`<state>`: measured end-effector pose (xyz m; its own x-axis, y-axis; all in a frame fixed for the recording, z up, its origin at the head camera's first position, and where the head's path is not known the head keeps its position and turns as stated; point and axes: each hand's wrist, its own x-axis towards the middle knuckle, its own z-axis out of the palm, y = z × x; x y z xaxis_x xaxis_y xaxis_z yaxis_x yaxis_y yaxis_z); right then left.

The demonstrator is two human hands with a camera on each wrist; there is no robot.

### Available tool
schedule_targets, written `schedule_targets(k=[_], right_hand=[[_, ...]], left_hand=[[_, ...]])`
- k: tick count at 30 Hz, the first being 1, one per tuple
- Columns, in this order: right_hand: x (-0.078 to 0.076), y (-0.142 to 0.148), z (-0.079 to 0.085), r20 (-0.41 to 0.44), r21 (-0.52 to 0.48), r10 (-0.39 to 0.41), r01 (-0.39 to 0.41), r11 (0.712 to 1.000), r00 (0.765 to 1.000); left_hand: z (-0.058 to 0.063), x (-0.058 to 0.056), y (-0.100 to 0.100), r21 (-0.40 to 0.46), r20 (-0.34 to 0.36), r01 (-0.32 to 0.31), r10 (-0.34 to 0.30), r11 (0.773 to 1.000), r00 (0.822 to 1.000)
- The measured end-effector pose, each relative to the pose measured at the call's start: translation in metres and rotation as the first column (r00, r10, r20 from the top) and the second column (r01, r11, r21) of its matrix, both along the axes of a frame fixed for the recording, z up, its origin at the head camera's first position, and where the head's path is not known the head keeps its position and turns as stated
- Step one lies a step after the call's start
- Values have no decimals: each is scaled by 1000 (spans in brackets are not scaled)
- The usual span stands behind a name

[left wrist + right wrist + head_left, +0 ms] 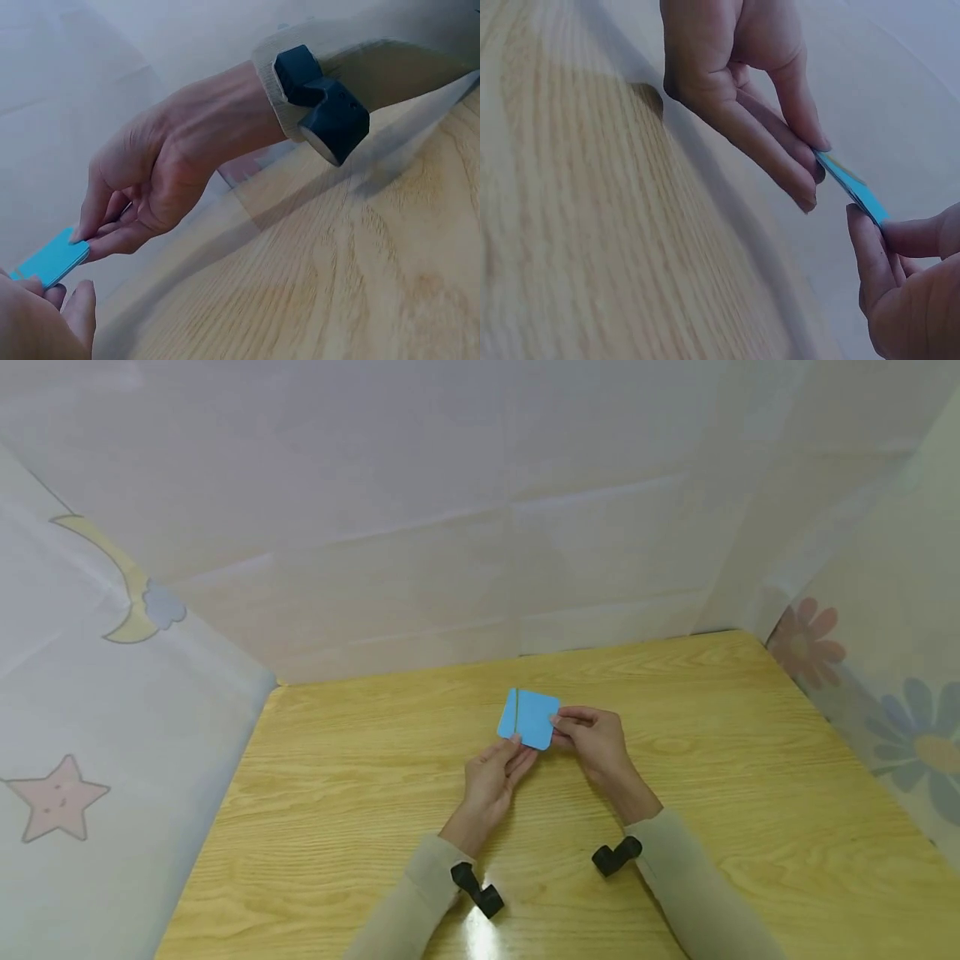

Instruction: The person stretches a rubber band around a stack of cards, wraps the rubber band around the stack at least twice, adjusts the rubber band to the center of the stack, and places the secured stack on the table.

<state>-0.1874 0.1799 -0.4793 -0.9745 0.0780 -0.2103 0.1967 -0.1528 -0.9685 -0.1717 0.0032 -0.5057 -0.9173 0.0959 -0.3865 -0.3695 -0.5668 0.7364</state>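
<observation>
Both hands hold a thin, square, light-blue stack of cards (536, 720) with rounded corners, raised above the table. A narrow yellowish band (517, 710) runs across the stack near its left side. My left hand (489, 781) pinches the near edge, thumb on top beside the band and fingers beneath. At the right edge, my right hand (597, 742) pinches the stack between thumb and fingers. Thin layers show along the side of the blue stack (855, 191) in the right wrist view. Its underside is mostly hidden by the fingers.
A wood-grain table (337, 793) lies under both hands. Pale cloth walls (420, 560) stand behind it and at both sides, printed with a moon, a star and flowers. Each sleeved wrist carries a small black camera (477, 891).
</observation>
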Motion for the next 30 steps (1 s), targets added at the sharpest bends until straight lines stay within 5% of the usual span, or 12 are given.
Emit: schedule_targets(k=[14, 30], right_hand=[[1, -6, -2, 0, -9, -28, 28, 1000, 1000], [-2, 1, -1, 30, -62, -2, 4, 998, 1000]], left_hand=[[-1, 1, 4, -54, 0, 36, -36, 998, 999], [-2, -2, -7, -107, 0, 175, -176, 979, 984]])
